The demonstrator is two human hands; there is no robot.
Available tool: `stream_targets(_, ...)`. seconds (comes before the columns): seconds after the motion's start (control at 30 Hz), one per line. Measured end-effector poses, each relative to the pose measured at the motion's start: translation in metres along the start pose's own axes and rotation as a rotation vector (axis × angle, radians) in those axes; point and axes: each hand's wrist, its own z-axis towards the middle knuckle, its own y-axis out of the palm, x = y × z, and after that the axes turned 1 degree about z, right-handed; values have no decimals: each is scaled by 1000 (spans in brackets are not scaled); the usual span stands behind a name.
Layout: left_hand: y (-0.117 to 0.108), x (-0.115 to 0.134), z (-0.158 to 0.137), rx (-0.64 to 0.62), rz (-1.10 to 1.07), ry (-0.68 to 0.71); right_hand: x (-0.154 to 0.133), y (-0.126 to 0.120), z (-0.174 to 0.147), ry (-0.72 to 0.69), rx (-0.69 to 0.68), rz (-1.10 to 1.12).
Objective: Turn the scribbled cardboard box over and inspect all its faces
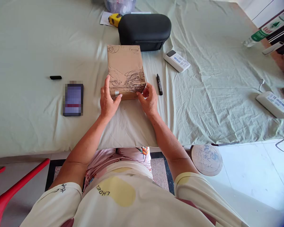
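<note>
A brown cardboard box (125,60) with black scribbles on its top rests on the cloth-covered table in front of me. My left hand (109,101) grips its near left corner, fingers along the side and thumb on the front face. At the near right corner, my right hand (148,99) holds the box the same way, its fingertips partly hidden behind the edge. Just right of the box lies a black marker (159,84) without its cap. The black marker cap (55,77) is off to the left, above a phone (73,100) with a blurred screen.
Behind the box sit a black zippered case (144,30), a yellow tape measure (115,20) and a clear plastic container (120,5). White power banks (177,61) and a water bottle (266,31) lie rightward. A red chair (19,186) and a round stool (206,160) stand by the table's near edge.
</note>
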Motion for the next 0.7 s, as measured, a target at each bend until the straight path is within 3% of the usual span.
stream_targets(0.23,0,3,0,-1,12,-2,6,12,-2,78,-78,-59)
stream_targets(0.7,-6,-7,6,25,-18,-30,-18,3,-2,84,-162,61)
